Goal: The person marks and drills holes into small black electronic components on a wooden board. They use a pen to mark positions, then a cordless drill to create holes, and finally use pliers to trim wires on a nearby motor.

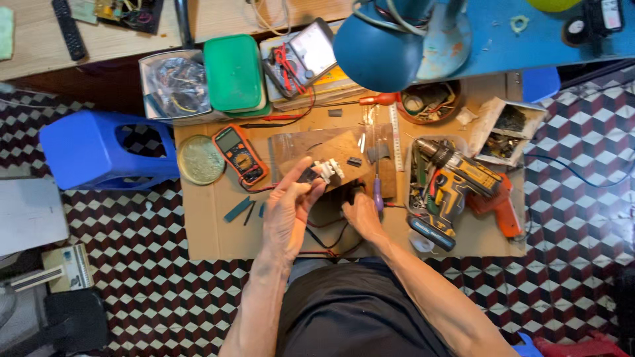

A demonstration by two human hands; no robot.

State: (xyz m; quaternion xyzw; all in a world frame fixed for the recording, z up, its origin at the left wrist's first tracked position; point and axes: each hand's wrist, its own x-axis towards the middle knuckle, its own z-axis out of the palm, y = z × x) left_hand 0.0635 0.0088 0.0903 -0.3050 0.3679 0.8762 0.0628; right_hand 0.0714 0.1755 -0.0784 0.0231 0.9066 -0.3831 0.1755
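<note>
Your left hand (289,210) pinches a small white-and-black electrical part (322,172) raised over the cardboard work mat (211,231), prob. for inspection, while your right hand (362,213) rests low near black and red leads (334,239), grip unclear, w/ orange multimeter (239,154) close by.

Orange multimeter (240,155) with a grey screen, lying on the cardboard beside a round tin lid. Larger analogue meter (309,51) with a pale rectangular dial face, tilted atop stacked boxes. Torn open cardboard box (504,127) at right.
</note>
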